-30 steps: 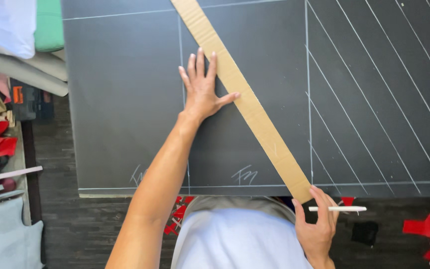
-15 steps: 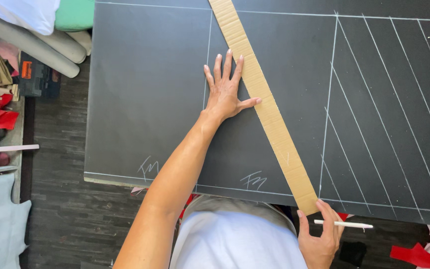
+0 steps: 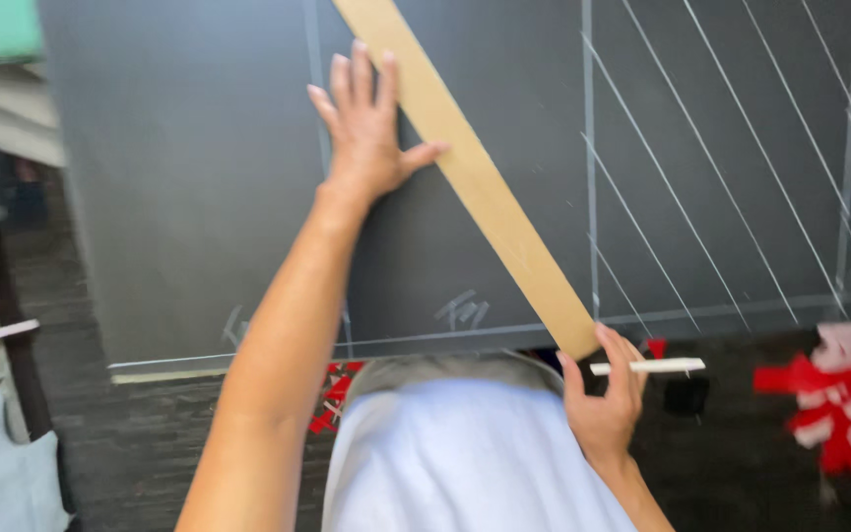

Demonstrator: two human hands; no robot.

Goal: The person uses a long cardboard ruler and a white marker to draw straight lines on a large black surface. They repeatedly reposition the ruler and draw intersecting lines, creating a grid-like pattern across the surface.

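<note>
Head view, left hand: the left hand (image 3: 366, 128) lies flat with fingers spread on the dark grey cloth (image 3: 199, 197), its thumb touching the left edge of the cardboard strip (image 3: 470, 177).
Head view, right hand: the right hand (image 3: 603, 404) sits at the near edge of the cloth, fingertips touching the strip's lower end, and pinches a thin white chalk stick (image 3: 647, 366) that points to the right.
Cardboard strip: long, tan, lying diagonally on the cloth from top centre down to the near edge.
Cloth: spread flat, marked with white chalk lines (image 3: 701, 197), several slanted and parallel, to the right of the strip.
Surroundings: red and white scraps (image 3: 839, 394) lie at the far right; smaller red scraps (image 3: 332, 399) lie on the dark floor below the cloth's edge.
</note>
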